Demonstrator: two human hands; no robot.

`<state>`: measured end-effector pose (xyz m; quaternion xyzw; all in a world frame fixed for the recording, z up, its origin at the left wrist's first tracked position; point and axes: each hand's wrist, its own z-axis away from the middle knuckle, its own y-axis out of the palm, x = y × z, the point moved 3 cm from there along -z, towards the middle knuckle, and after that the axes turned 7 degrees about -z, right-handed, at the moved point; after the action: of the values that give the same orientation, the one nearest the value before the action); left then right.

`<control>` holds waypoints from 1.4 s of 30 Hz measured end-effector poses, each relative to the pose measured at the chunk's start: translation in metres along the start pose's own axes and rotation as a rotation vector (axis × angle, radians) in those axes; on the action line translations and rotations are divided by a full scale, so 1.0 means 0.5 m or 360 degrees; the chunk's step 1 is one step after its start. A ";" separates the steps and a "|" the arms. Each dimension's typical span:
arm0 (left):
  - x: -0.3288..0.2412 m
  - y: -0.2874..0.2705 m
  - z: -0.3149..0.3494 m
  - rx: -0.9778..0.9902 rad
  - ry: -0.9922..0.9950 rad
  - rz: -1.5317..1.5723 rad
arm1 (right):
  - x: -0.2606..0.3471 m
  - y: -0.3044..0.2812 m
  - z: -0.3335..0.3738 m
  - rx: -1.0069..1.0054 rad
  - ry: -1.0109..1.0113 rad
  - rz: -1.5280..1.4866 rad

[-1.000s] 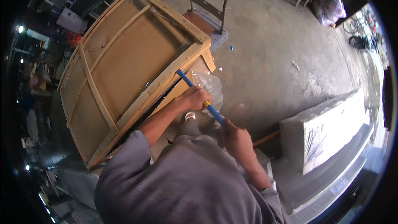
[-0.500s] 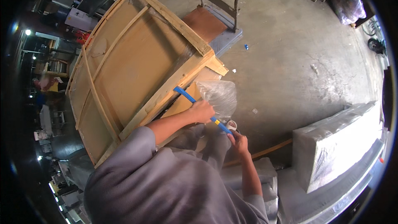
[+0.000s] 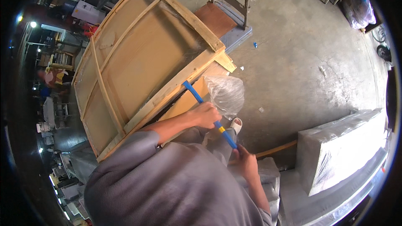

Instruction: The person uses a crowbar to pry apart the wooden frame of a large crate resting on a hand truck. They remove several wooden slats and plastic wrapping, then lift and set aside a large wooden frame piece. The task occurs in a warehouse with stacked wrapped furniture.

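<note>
A blue pry bar (image 3: 226,137) with a yellow band slants from the wooden crate (image 3: 184,73) down toward my body. Its flat tip sits against the crate's near lower edge beam, where a dark gap runs along the timber. My left hand (image 3: 206,115) is wrapped round the bar's upper half. At the lower end my right hand (image 3: 247,163) is closed on the bar, slightly blurred. Below the beam shows a tan panel (image 3: 188,99), with crumpled clear plastic wrap (image 3: 228,94) hanging beside it.
A flatbed trolley (image 3: 234,37) with an upright handle stands behind the crate. Large plastic-wrapped blocks (image 3: 335,150) lie at the right. A wooden strip (image 3: 280,147) is on the floor near my sandalled foot (image 3: 236,124). Wrapped bundles (image 3: 358,8) stand far right.
My right hand has moved down toward my body with the pry bar's lower end. The bar's tip stays at the crate's edge. The whole view has shifted slightly.
</note>
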<state>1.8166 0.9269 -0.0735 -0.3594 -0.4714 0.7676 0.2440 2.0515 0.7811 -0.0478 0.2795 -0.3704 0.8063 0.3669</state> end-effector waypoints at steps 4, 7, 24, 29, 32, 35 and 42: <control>-0.013 -0.055 0.068 0.0025 -0.0025 0.0255 | 0.194 -0.031 0.108 0.0060 -0.0078 -0.0102; 0.001 -0.074 0.097 -0.0025 -0.0092 0.0326 | 0.260 -0.035 0.111 0.0027 -0.0083 0.0127; 0.091 0.128 -0.038 0.0269 -0.0291 -0.0290 | -0.256 0.145 -0.319 -0.0105 -0.0465 -0.0119; 0.125 0.190 -0.035 0.0128 -0.0265 -0.0534 | -0.309 0.223 -0.425 -0.0265 -0.0860 -0.0204; 0.126 0.191 -0.022 0.0051 -0.0247 -0.0658 | -0.302 0.253 -0.440 -0.0331 -0.1009 -0.0150; 0.101 0.166 -0.012 0.0065 -0.0275 -0.0548 | -0.261 0.228 -0.370 -0.0349 -0.0914 -0.0124; -0.006 0.020 0.079 -0.0514 -0.0102 -0.0078 | 0.001 0.036 0.003 0.0033 -0.0139 0.0111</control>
<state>1.7873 0.8990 -0.0700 -0.3577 -0.6049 0.6867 0.1863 2.0372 0.7719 -0.0534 0.3049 -0.3873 0.8094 0.3191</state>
